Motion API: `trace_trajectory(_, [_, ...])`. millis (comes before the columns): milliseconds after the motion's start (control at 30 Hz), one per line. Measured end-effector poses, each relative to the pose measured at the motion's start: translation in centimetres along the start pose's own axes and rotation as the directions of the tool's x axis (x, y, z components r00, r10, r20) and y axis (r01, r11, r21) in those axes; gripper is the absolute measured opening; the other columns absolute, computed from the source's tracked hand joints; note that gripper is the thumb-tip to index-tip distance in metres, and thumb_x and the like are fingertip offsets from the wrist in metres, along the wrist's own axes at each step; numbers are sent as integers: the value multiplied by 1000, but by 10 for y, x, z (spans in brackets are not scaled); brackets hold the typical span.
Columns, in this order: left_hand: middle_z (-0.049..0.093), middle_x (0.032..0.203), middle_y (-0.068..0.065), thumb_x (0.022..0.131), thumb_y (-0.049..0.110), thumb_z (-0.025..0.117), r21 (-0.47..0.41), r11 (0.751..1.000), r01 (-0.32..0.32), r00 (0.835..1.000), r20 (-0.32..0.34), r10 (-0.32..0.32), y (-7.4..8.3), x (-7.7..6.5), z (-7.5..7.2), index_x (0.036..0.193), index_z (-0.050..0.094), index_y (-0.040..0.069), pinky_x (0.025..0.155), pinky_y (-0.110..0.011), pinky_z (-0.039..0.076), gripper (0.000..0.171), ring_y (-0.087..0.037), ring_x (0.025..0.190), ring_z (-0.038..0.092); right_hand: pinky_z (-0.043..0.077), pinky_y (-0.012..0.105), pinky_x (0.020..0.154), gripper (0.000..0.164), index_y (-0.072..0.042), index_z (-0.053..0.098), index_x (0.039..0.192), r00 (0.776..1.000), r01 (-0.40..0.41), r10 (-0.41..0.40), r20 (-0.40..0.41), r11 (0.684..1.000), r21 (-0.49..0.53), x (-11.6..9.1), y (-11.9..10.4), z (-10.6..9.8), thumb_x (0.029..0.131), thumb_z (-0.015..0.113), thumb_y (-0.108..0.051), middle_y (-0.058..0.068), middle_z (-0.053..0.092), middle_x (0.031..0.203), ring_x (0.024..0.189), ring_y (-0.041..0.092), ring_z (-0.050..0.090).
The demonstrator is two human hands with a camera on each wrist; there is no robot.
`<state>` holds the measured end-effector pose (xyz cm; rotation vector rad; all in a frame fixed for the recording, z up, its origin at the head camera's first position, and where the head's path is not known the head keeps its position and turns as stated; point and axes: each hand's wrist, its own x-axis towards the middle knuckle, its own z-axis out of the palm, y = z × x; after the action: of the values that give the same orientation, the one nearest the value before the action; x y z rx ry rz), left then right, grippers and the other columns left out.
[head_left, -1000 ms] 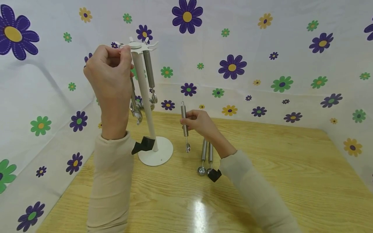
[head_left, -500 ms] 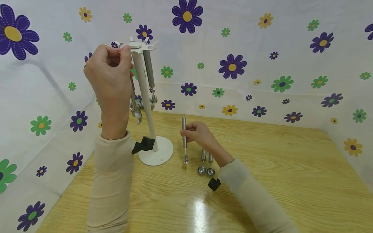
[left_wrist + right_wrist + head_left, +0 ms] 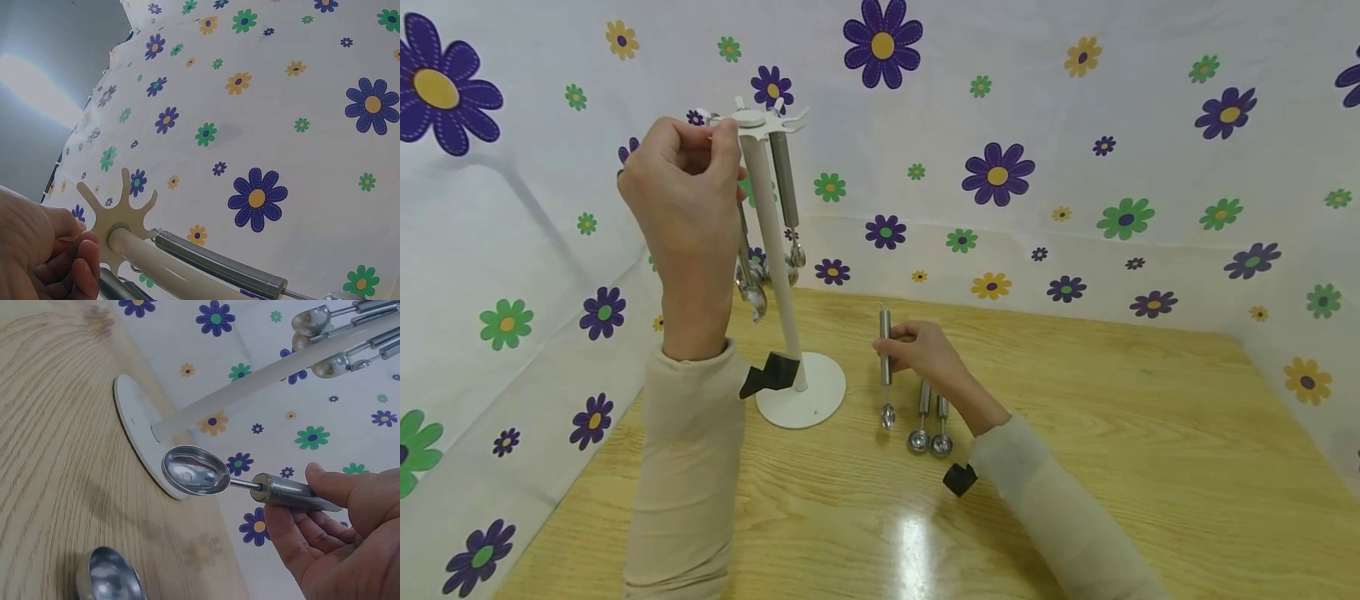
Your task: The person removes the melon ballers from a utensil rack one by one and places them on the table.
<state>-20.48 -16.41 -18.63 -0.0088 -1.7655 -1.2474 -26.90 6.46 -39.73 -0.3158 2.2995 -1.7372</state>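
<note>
A white utensil stand [image 3: 767, 200] with a pronged top stands on the table. My left hand [image 3: 681, 196] pinches its top at the left, thumb and forefinger together there; the hand hides part of the prongs. Several steel-handled scoops [image 3: 751, 292] hang from the stand, partly behind my wrist. Right of the stand, my right hand [image 3: 921, 350] holds a steel melon baller [image 3: 885, 346] by its handle, thumb against near fingers. Its oval bowl [image 3: 195, 470], with a small hole, points down close over the table in the head view. Two round-bowled scoops [image 3: 929, 442] lie beside it.
The round white base [image 3: 801, 404] of the stand sits on the wood-grain table [image 3: 1112, 433]. Flower-print cloth [image 3: 1037, 108] surrounds the table at the back and sides. A black wrist mount [image 3: 959, 480] shows at my right cuff.
My right hand has lowered the melon baller toward the table, then shifted it slightly right. My left hand stays at the stand's top.
</note>
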Motion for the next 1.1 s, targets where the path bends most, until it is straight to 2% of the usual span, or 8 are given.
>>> trace_trajectory(533, [72,92,-4,102,29,66,-1,1000,21,1000,-1,-21,0,1,0,107,73,3,71,-18,53,28,-7,70,64,56,49,94,34,2,68,120,996,-76,76,-51,997,10,-13,19,-31,99,72,-23,14,70,111,88,23,70])
trace_trajectory(767, [71,89,-3,102,29,65,-6,1000,12,1000,-3,-12,0,0,1,105,73,2,69,-18,52,27,-8,69,63,58,44,92,40,8,65,125,993,-90,88,-79,996,-20,-21,32,-52,99,71,-23,19,69,114,89,21,71])
trace_trajectory(1100, [70,89,-2,102,29,65,-9,1000,9,1000,-1,-9,0,0,2,106,73,2,70,-19,52,28,-8,70,63,59,38,89,38,10,64,124,989,-111,109,-99,994,-11,-31,49,-78,102,69,-20,21,69,114,88,21,72])
